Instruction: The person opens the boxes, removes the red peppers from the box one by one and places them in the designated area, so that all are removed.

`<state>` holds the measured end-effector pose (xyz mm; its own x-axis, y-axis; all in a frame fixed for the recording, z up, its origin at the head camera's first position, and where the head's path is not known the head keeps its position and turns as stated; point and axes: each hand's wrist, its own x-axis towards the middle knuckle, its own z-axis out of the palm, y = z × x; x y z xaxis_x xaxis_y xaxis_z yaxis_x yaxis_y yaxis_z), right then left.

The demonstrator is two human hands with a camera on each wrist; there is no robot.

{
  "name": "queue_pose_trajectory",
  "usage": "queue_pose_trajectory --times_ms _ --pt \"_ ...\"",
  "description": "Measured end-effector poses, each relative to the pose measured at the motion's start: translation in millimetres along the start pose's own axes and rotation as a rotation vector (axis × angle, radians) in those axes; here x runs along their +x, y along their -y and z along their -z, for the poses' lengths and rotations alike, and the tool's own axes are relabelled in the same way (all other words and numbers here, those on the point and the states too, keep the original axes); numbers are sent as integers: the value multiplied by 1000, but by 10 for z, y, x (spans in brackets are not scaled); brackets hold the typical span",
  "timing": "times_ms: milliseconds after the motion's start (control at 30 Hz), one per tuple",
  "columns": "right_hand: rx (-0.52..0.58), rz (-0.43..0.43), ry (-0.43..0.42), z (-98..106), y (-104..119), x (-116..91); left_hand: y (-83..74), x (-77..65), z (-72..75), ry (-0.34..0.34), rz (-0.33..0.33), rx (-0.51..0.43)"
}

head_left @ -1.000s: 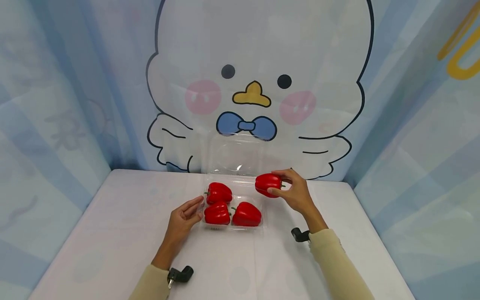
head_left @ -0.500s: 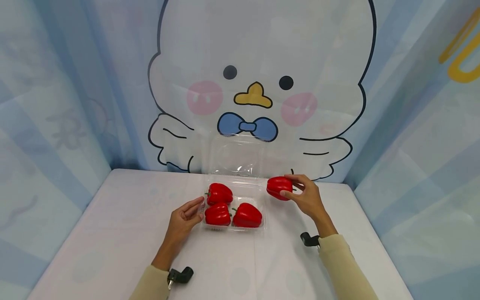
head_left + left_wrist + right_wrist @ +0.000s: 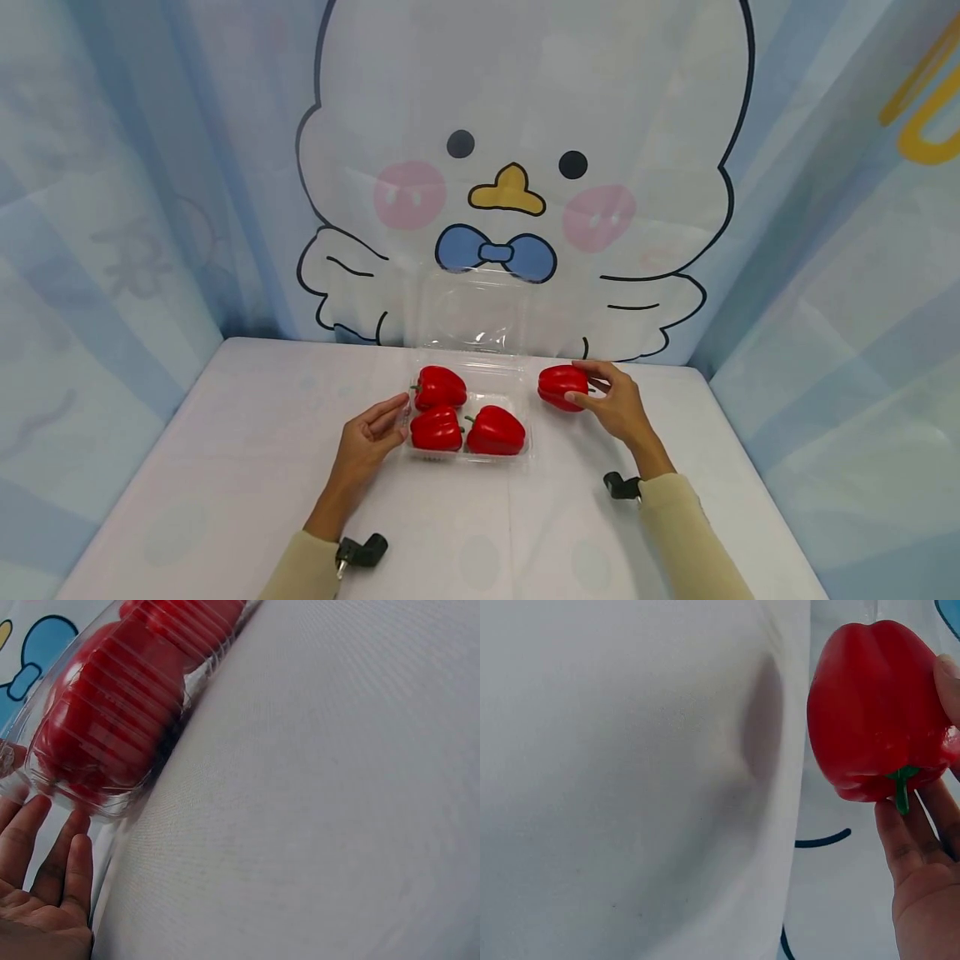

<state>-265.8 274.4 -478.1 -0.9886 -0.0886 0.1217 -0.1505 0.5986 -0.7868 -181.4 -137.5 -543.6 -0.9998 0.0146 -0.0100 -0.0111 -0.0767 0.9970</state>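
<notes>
My right hand (image 3: pixel 618 406) holds a red bell pepper (image 3: pixel 562 387) by its stem end, thumb on one side and fingers on the other. In the right wrist view this bell pepper (image 3: pixel 881 712) is off the table, its shadow apart from it. An open clear plastic clamshell box (image 3: pixel 510 392) stands to the left of it. Inside lie three more red bell peppers: one at back left (image 3: pixel 439 388), one at front left (image 3: pixel 437 428) and one at front right (image 3: pixel 496 430). My left hand (image 3: pixel 366 437) grips the box's left edge; its fingers (image 3: pixel 75 870) are at the end wall.
The box's raised clear lid (image 3: pixel 472 312) leans toward the back curtain (image 3: pixel 652 100), printed with a cartoon bird. A white cloth covers the table (image 3: pixel 480 525). Blue and white curtains hang on both sides. Each wrist bears a small black camera mount (image 3: pixel 362 550).
My right hand has carried its bell pepper rightward from over the box's back right part to beside the box, then lowered it slightly. The left hand and the box have stayed put.
</notes>
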Motion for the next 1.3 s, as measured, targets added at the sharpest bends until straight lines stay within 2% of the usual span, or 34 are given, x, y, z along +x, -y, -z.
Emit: queue_pose_trajectory --times_ms 667,1300 --pt "1 -62 58 -68 -157 4 4 -15 -16 4 -33 9" --pt "-34 -68 71 -77 -113 15 -17 -4 4 12 -21 5"
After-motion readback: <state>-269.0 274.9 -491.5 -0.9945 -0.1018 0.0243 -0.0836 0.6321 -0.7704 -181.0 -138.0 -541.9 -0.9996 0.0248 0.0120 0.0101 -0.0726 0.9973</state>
